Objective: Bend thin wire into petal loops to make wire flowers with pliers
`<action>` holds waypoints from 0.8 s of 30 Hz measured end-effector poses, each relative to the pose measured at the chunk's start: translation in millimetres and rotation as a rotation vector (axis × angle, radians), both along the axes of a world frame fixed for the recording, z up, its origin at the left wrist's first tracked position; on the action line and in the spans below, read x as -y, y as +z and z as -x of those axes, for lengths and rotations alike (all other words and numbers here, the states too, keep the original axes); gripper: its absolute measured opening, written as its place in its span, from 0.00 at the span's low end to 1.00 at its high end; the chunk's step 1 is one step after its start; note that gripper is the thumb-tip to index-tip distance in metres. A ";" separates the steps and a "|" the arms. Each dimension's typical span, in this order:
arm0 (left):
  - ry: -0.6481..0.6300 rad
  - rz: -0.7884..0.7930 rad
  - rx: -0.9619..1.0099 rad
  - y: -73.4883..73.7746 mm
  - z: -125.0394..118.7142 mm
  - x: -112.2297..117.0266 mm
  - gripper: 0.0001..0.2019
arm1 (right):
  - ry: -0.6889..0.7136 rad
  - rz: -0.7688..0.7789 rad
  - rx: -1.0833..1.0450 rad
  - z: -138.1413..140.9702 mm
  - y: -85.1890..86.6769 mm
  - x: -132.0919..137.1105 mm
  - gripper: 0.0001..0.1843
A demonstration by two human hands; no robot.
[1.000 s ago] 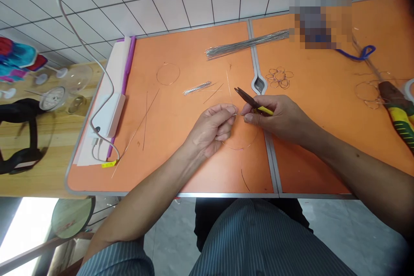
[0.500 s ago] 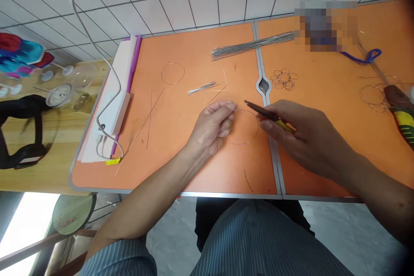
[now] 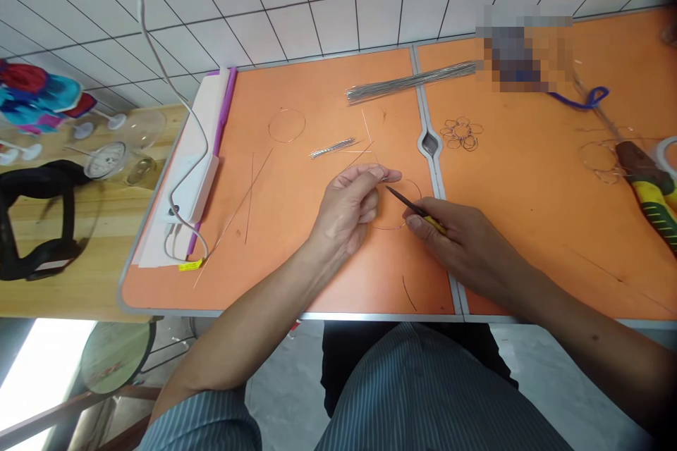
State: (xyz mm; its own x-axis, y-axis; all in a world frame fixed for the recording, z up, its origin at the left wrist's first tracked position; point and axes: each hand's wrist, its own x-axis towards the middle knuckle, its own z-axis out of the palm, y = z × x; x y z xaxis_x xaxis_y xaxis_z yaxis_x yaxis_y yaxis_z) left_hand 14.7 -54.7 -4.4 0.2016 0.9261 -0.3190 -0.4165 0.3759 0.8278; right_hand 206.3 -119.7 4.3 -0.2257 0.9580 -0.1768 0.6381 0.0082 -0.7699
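Pinched between the thumb and index finger of my left hand [image 3: 353, 208] is a thin wire ring [image 3: 391, 228], its loop hanging over the orange table [image 3: 317, 268]. My right hand [image 3: 465, 236] grips slim pliers [image 3: 415, 208] with dark narrow jaws and a yellow handle. The plier tip points left and lies close to my left fingertips, near the wire; whether it touches the wire I cannot tell. Past my left hand lie a small bundle of short wires [image 3: 332, 148] and another wire ring [image 3: 287, 125].
A long wire bundle [image 3: 402, 82] crosses the table seam near the wall. A flower-shaped wire piece [image 3: 462, 134] lies right of the seam. Large yellow-handled cutters [image 3: 650, 201] rest at right. A white power strip [image 3: 193, 190] with a cable [image 3: 159, 63] stands at left.
My right hand has moved left with the pliers, bringing their tip close to my left fingers. My left index finger now stretches further right; the ring stays in its pinch.
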 end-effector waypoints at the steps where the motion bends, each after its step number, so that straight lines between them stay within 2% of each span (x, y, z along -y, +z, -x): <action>1: 0.001 0.001 0.005 0.8 0.1 0.2 0.09 | -0.003 -0.003 0.001 0.5 -0.5 -0.8 0.25; 15: 0.004 -0.006 0.013 2.3 0.4 0.2 0.07 | -0.033 -0.017 0.025 5.4 -6.5 -5.3 0.25; 24: 0.007 -0.021 0.035 0.3 0.9 -0.4 0.08 | -0.027 -0.094 0.047 6.7 -12.1 -6.8 0.21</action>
